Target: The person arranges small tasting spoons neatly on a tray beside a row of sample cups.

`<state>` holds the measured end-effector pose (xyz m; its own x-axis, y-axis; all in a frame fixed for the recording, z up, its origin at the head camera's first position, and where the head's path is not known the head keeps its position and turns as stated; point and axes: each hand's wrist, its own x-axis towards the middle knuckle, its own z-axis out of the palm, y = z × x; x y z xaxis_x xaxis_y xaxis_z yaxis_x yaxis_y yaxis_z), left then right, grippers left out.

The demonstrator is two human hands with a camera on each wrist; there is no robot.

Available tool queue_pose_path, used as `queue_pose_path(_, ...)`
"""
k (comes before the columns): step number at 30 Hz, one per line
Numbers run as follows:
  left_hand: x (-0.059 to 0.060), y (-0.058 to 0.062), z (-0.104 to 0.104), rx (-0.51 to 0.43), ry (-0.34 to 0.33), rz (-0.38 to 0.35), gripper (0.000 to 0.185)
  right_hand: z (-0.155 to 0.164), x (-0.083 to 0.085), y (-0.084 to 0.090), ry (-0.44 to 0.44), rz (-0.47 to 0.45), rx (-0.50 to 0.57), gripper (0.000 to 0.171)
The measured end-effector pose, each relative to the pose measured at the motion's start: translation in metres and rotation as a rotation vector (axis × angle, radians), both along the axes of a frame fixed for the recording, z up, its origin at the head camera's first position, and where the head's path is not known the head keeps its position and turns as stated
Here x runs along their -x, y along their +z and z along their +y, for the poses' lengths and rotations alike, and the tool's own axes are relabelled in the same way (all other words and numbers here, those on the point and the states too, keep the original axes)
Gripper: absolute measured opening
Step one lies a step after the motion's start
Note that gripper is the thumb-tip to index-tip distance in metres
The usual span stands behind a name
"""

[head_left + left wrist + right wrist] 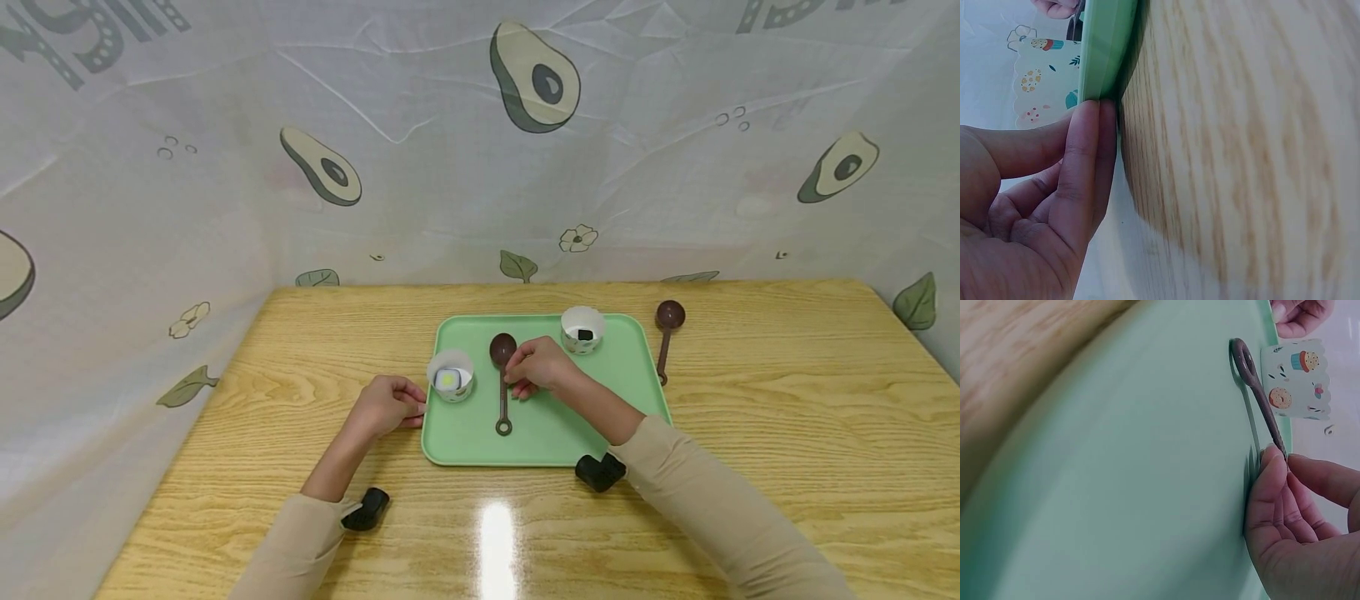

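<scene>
Your right hand [538, 365] pinches the handle of the brown spoon [502, 379] lying mid-tray; your left hand [390, 406] curls against the green tray [540, 433] at its 9 o'clock rim. One paper cup [451, 376] stands at the spoon's 9 o'clock, another cup [582, 330] at 2 o'clock, a second spoon [665, 333] on the tabletop [787, 400] beyond.

Left wrist: your fingertips [1094, 144] pinch the tray's edge [1107, 50].

Right wrist: your fingers [1272, 487] grip the spoon handle [1260, 394], cup [1296, 378] just behind.
</scene>
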<state>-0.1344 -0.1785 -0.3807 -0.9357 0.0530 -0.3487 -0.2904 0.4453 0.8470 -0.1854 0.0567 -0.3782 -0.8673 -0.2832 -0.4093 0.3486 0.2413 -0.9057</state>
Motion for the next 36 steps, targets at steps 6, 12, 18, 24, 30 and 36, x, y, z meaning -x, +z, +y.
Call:
queue_pose_path(6,0.000,0.000,0.000,-0.003,-0.002,0.002,0.008,0.004,0.000,0.001,0.004,-0.004,0.001,0.007)
queue_pose_path(12,0.000,0.000,0.000,-0.004,0.002,0.003,0.008,0.009,0.000,0.003,0.003,-0.013,0.025,0.008)
queue_pose_path(18,-0.001,0.001,0.001,-0.015,0.003,0.007,0.008,0.016,0.002,0.003,0.007,-0.025,0.061,0.008)
queue_pose_path(24,-0.001,0.001,0.001,-0.015,0.002,0.007,0.008,0.021,0.002,0.008,0.019,-0.014,0.094,0.006)
queue_pose_path(30,0.000,0.001,0.001,-0.008,0.004,0.007,0.008,0.028,0.002,0.012,0.053,-0.002,0.135,0.006)
queue_pose_path(36,0.000,0.001,0.001,-0.011,0.006,0.007,0.007,0.036,0.002,0.017,0.070,0.010,0.144,0.007)
